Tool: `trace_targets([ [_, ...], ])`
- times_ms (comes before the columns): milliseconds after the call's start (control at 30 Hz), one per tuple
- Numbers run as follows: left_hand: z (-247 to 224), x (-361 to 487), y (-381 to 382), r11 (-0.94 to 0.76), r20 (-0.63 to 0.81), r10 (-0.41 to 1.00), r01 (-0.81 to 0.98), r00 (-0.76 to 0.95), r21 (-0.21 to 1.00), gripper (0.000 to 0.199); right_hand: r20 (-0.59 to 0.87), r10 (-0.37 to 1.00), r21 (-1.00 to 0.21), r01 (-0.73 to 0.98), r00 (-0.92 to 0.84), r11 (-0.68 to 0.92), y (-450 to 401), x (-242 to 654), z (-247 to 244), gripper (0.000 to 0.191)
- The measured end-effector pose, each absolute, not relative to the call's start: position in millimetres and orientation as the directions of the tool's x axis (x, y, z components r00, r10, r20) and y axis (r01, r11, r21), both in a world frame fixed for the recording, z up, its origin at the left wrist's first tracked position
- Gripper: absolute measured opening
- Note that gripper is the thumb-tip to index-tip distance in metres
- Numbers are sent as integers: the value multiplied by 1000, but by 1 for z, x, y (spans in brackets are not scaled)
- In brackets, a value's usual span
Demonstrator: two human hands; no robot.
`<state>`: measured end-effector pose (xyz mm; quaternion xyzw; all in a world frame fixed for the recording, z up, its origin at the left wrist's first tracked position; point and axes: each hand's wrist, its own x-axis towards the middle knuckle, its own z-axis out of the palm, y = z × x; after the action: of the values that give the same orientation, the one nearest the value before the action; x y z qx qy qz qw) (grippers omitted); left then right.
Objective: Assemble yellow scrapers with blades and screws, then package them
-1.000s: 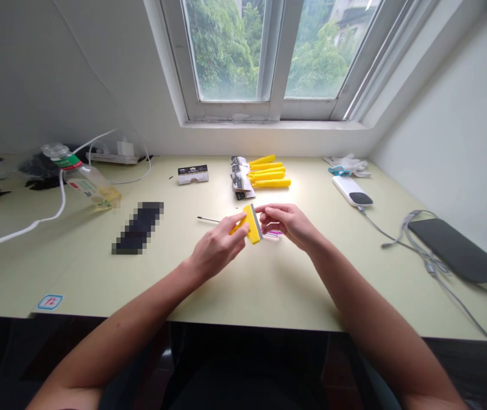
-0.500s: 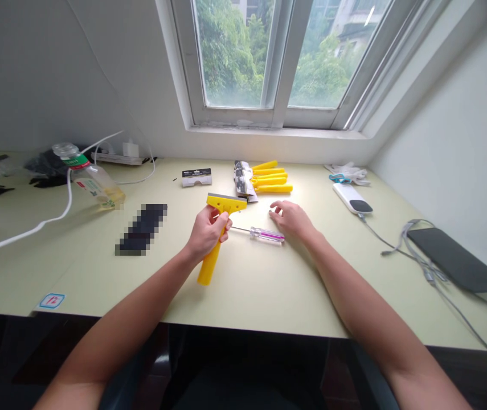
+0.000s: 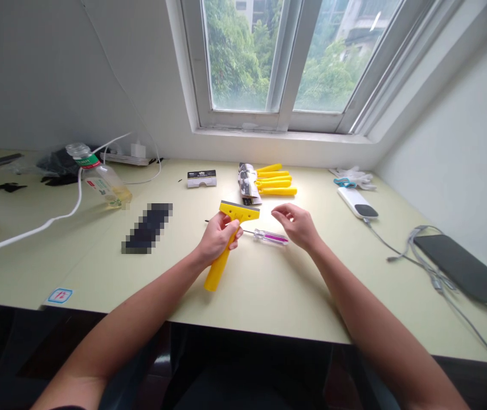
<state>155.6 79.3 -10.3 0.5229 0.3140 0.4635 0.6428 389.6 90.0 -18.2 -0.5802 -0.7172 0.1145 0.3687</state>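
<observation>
My left hand (image 3: 220,238) is wrapped round the handle of a yellow scraper (image 3: 216,270), its wide head and dark blade edge pointing away from me. To the right, my right hand (image 3: 298,225) hovers over the table with thumb and forefinger pinched together; whatever is between the fingertips is too small to make out. Between the two hands lies a screwdriver (image 3: 272,237) with a clear and purple handle, its shaft passing partly behind my left hand. Farther back, several yellow scrapers (image 3: 275,183) lie in a bunch with their heads in card packaging (image 3: 248,182).
A small black-and-white box (image 3: 201,179) stands at the back. On the left are a pixelated dark object (image 3: 148,228), a tilted bottle (image 3: 105,185) and a white cable (image 3: 55,221). Gloves (image 3: 354,178), a white power bank (image 3: 357,203), cables and a dark flat slab (image 3: 467,267) lie right.
The scraper has shifted slightly right in my left hand, its head tilting more to the right. My right hand has risen a little off the table, fingertips still pinched. The view has turned slightly.
</observation>
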Motion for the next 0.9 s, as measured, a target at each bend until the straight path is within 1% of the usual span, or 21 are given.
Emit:
trace_targets([
  [67,-11,157,77,20,87,917,-262,389,965,27,491,870,-680,599,-56,423,79,375,-11,13],
  [133,-12,159,75,10,100,910,-260,403,966,27,548,833,-701,499,-80,510,71,362,-6,10],
  [200,-12,161,73,-3,112,904,-255,413,967,25,568,816,-700,457,-110,549,67,353,-5,8],
  [267,-12,161,71,-16,121,901,-246,417,969,24,576,809,-691,457,-119,560,65,348,-5,6],
  [400,-10,161,69,-33,126,895,-218,429,975,27,559,823,-680,510,-106,527,63,346,-7,6],
  [567,-9,161,68,-29,125,896,-223,426,974,27,526,845,-736,447,-95,508,63,345,-6,7],
  [667,-9,161,68,-27,128,896,-235,426,972,27,515,856,-768,424,-38,481,65,344,-9,5],
  [767,-9,161,69,-19,124,893,-238,432,971,28,412,911,-861,321,-11,394,68,343,-13,19],
  [900,-10,160,70,-17,126,887,-241,444,970,26,288,957,-947,138,-34,290,68,340,-15,23],
])
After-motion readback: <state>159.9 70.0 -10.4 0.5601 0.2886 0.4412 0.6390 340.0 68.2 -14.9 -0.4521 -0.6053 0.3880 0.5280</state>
